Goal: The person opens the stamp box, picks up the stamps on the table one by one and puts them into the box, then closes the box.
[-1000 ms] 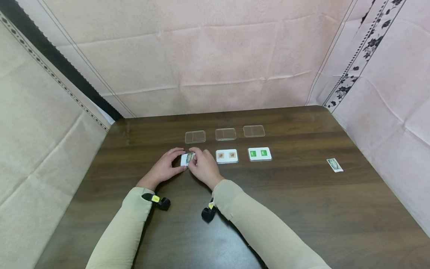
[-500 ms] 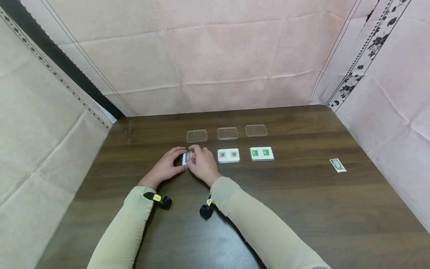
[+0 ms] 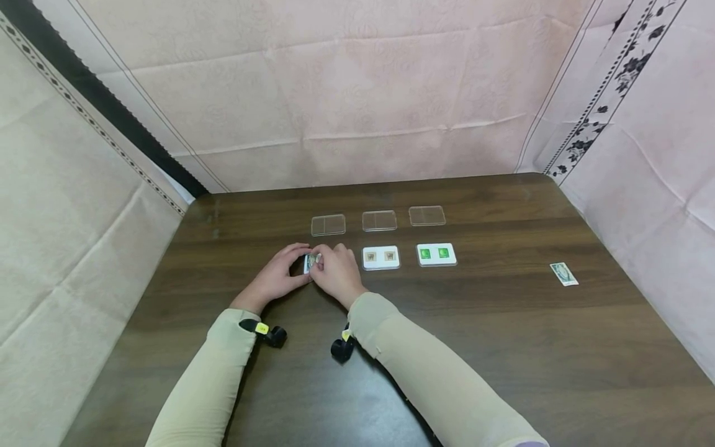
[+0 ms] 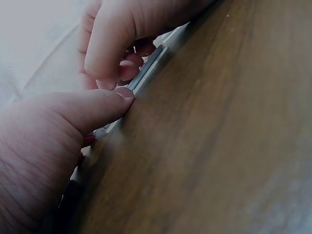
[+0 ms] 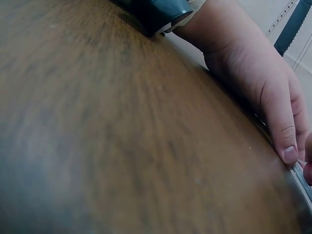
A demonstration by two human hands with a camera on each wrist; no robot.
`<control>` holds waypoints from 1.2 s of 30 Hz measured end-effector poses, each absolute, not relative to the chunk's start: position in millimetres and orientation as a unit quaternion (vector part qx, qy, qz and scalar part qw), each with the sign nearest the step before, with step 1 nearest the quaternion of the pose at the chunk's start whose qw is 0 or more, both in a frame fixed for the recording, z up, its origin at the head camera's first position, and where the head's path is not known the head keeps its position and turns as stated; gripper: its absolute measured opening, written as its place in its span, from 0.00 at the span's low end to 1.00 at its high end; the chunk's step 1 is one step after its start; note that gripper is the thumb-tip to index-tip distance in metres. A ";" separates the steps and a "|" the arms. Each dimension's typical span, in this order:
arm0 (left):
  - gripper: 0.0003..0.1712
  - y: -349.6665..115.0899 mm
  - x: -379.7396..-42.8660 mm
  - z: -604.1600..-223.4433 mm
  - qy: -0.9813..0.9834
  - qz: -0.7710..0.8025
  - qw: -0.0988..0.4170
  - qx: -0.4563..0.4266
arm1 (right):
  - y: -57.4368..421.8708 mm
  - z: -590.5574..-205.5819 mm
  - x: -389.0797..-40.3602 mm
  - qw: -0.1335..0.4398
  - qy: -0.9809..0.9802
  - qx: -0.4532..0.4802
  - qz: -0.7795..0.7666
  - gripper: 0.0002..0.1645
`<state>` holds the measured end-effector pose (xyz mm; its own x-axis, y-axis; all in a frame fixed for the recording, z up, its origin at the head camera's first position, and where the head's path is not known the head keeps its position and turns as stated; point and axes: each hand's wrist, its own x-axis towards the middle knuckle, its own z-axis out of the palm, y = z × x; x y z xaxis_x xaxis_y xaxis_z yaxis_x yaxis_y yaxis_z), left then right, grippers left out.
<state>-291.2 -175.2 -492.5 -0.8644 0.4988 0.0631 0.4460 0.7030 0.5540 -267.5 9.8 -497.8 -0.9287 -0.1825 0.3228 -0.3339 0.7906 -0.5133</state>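
Note:
In the head view my left hand (image 3: 274, 276) holds a small flat white case (image 3: 306, 263) on the table, fingers at its far edge and thumb at its near edge. My right hand (image 3: 338, 273) bends over the case's right part, its fingertips pinching a small printed card (image 3: 316, 259), mostly hidden. The left wrist view shows the left thumb (image 4: 97, 107) against the case's side (image 4: 150, 70), with the right fingers curled just above. To the right lie a white case with two brown pictures (image 3: 381, 257) and another with two green pictures (image 3: 436, 254).
Three clear rectangular lids, left (image 3: 328, 225), middle (image 3: 379, 220) and right (image 3: 427, 215), lie in a row behind the cases. A loose printed card (image 3: 564, 274) lies far right on the brown wooden table (image 3: 475, 347). Pale cloth (image 3: 357, 105) hangs behind.
My right fingers have curled down closer over the case, covering more of the printed card. The left hand keeps its hold. The head view has shifted slightly.

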 end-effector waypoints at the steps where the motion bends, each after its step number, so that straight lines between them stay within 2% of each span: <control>1: 0.35 -175.4 -291.1 -492.5 0.921 0.287 0.044 0.259 | 9.4 -497.3 -267.7 0.131 -0.939 0.142 0.285 0.14; 16: 0.33 -172.1 -291.1 -491.3 0.922 0.287 0.049 0.254 | 8.0 -493.3 -266.4 0.153 -0.958 0.168 0.177 0.13; 36: 0.34 -174.3 -292.9 -492.6 0.923 0.284 0.053 0.254 | 12.0 -495.5 -269.8 0.141 -0.950 0.174 0.216 0.12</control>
